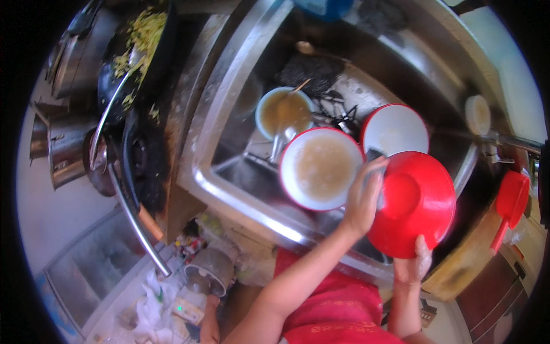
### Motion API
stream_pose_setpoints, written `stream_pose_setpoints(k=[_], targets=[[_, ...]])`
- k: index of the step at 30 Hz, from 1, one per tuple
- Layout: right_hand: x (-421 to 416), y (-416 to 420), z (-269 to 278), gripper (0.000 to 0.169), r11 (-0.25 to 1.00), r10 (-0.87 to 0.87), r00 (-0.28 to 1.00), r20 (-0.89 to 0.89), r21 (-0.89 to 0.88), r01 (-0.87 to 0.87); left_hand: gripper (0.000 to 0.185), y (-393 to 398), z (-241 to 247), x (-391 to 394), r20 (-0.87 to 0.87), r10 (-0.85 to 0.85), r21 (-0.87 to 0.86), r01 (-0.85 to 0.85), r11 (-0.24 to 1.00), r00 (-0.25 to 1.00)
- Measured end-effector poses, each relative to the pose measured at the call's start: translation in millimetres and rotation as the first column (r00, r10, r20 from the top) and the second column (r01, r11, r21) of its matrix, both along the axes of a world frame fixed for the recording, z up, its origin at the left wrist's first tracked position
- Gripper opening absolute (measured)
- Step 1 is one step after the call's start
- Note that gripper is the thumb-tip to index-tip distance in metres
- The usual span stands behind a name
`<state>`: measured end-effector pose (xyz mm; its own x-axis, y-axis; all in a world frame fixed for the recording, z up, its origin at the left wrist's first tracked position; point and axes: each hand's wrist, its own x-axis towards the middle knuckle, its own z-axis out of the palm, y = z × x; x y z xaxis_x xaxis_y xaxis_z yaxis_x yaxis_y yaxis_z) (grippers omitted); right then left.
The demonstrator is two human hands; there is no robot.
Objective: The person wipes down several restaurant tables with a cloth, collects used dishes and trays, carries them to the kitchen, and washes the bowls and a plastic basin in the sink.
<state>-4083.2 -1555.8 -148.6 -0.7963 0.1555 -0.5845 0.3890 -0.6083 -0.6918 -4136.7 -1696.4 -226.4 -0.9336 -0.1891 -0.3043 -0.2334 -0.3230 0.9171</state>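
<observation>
A red bowl (412,202) is tipped over the sink, its red outside turned up towards me. My right hand (421,256) grips its near rim, thumb on the outside and the other fingers mostly hidden. Against the bowl's left side, my left hand (365,198) presses a dark grey scrubbing pad (376,153), blurred and mostly covered by the hand. Just left of that hand stands a red-rimmed white bowl (322,170) of cloudy liquid. Behind sits another white bowl with a red outside (397,131). A light-blue bowl (263,116) holds brownish liquid and a utensil.
The steel sink (253,219) also holds loose cutlery (339,112). At left, a wok (165,51) contains shredded food and a metal ladle (107,107). A red scoop (511,202) lies at right. Lower left, another person's arm (209,320) reaches to a metal pot (208,271).
</observation>
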Motion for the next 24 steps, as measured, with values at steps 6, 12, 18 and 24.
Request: stream_pose_setpoints(k=[6,12,18,24], targets=[[-16.2,-7.9,-23.2,0.049,0.817,0.005,0.986,-0.169,0.570,0.093,0.060,56.9,53.3,23.7,-0.386,-0.280,-0.445,0.089,0.891,0.879],[-13.2,5.1,-6.2,0.034,0.948,0.025,0.998,-0.066,0.319,-0.003,0.037,40.1,75.6,-65.4,-0.293,-0.583,-0.682,0.262,0.683,0.758],[4.8,1.7,-1.4,0.052,0.869,0.207,0.956,-0.207,0.488,-0.082,0.040,-1.3,-15.8,-94.0,0.311,-0.453,0.713,0.109,0.692,0.836],[-25.5,-31.1,-34.5,0.047,0.845,0.113,0.959,-0.259,0.534,0.044,0.058,52.3,36.1,-4.4,0.270,-0.039,0.398,-0.075,0.914,0.962]])
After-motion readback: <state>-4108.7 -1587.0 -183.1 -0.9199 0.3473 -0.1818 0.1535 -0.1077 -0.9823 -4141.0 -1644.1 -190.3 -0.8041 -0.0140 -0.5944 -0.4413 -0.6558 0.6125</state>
